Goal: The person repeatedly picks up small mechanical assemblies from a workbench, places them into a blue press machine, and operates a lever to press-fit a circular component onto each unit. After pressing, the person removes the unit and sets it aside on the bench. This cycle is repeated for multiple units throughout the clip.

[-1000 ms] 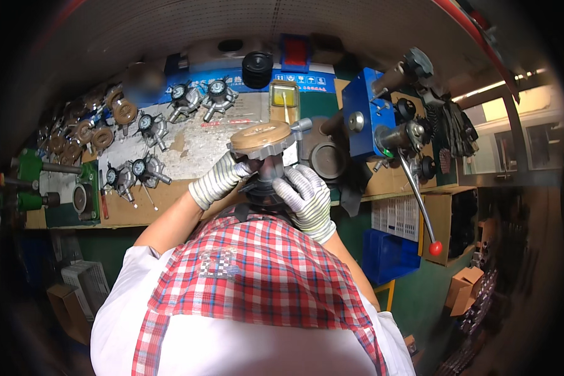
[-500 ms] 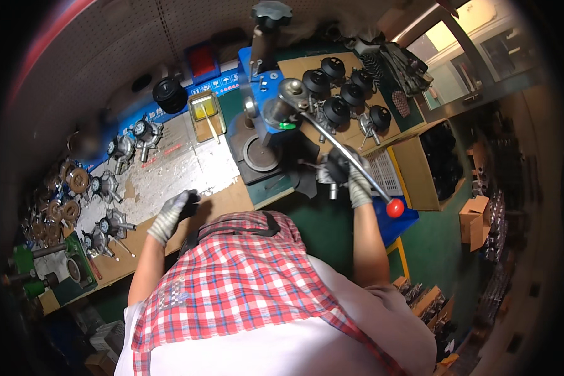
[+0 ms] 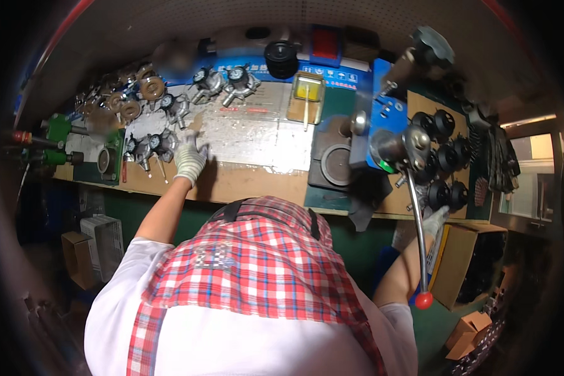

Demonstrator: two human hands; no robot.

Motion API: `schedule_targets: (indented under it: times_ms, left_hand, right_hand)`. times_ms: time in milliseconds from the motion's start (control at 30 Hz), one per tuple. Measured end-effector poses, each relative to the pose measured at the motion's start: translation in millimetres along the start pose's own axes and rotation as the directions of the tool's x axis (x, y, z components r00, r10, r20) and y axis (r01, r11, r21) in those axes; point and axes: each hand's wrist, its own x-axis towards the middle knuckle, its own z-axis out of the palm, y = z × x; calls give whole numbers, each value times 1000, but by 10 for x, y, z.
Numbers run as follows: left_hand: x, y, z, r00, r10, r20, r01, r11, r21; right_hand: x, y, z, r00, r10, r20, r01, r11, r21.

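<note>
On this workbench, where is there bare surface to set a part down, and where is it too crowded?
Free: the scuffed pale mat between the gloved left hand and the round grey press base, and the bare wooden bench edge in front of it. Crowded: the metal valve parts left of that hand, and the black round caps beyond the red-knobbed lever, near the right hand.

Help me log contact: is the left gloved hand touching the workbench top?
Touching: head view shows the left hand pressed flat on the workbench.

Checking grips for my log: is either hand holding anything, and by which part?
Left hand lies flat on the bench, holding nothing. Right hand touches the lever mid-shaft; grip unclear.
</note>
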Motion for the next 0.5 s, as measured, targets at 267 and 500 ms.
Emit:
schedule_targets:
  times_ms: [267, 500]
  left_hand:
    - [455, -2179, 184, 698, -576, 426, 503, 817, 282]
    - [476, -1850, -10, 854, -338, 396, 306, 941, 142]
  right_hand:
    - [-2234, -456, 418, 807, 15, 590, -260, 907, 333]
    - [-3662, -1906, 771, 347, -283, 894, 370, 917, 147]
